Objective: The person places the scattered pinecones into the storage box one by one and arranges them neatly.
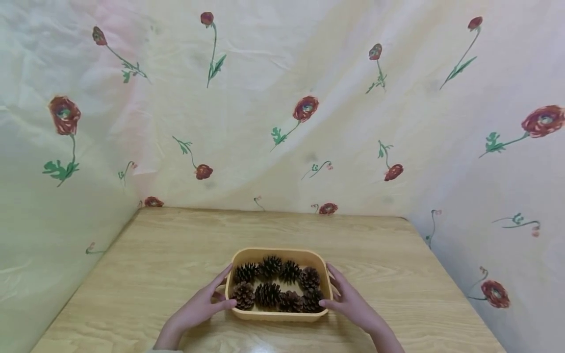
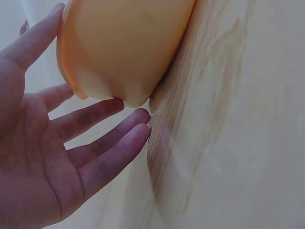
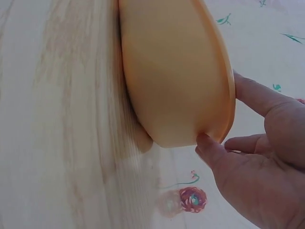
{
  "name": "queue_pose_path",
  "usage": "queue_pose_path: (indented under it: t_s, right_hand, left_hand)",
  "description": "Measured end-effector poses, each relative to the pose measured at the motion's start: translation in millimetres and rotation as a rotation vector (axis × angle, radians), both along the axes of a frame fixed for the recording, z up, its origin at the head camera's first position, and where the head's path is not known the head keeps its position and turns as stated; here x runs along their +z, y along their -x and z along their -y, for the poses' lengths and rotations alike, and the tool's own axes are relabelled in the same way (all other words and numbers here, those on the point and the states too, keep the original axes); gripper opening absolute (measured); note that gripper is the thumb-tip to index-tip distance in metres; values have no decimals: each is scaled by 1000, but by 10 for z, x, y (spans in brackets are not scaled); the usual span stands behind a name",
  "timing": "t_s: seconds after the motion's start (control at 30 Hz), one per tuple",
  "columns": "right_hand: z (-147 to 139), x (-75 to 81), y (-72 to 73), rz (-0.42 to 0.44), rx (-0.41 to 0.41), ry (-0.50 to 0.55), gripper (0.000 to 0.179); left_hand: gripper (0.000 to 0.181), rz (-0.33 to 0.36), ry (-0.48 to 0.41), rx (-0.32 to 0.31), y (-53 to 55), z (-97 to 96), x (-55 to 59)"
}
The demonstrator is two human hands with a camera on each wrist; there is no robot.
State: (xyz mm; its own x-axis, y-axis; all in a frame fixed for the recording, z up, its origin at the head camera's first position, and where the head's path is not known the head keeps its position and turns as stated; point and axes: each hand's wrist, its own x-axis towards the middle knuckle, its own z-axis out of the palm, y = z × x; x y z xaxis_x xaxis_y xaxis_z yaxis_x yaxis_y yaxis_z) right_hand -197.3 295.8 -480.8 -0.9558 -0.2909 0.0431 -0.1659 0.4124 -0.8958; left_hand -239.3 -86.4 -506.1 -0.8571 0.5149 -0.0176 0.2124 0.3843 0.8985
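A yellow-orange plastic tub [image 1: 279, 317], rectangular with rounded corners, sits low at the wooden tabletop. Several brown pine cones [image 1: 267, 295] lie inside it, mostly around its walls, with a bare patch of floor between them. My left hand [image 1: 204, 305] holds the tub's left end, thumb over the near rim corner. In the left wrist view the other fingers [image 2: 102, 114] spread along and below the tub's outer wall. At the opposite end my right hand [image 1: 352, 303] grips the rim, thumb on top and fingers against the outside; the right wrist view shows a fingertip [image 3: 206, 141] under the rim.
The light wooden table [image 1: 176, 245] extends around the tub on all sides. Behind it and at both sides hangs a pale cloth [image 1: 256, 122] printed with red flowers.
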Motion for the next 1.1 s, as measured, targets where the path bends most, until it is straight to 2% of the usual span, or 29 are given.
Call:
queue_pose_path:
  t_s: [0.33,0.63,0.8,1.1]
  right_hand:
    - [-3,20,-1,55,-8,-9,96]
    - [-20,23,19,40,-13,11,97]
    - [-39,13,12,36,4,16,100]
    - [-64,2,18,33,14,13,96]
  left_hand:
    - [88,-3,9,1,7,15,-22]
    - [88,-28,18,2,39,-12,-4]
    - [91,-28,-13,-13,37,-19,-2]
    - [90,-34,-13,-25,47,-28,1]
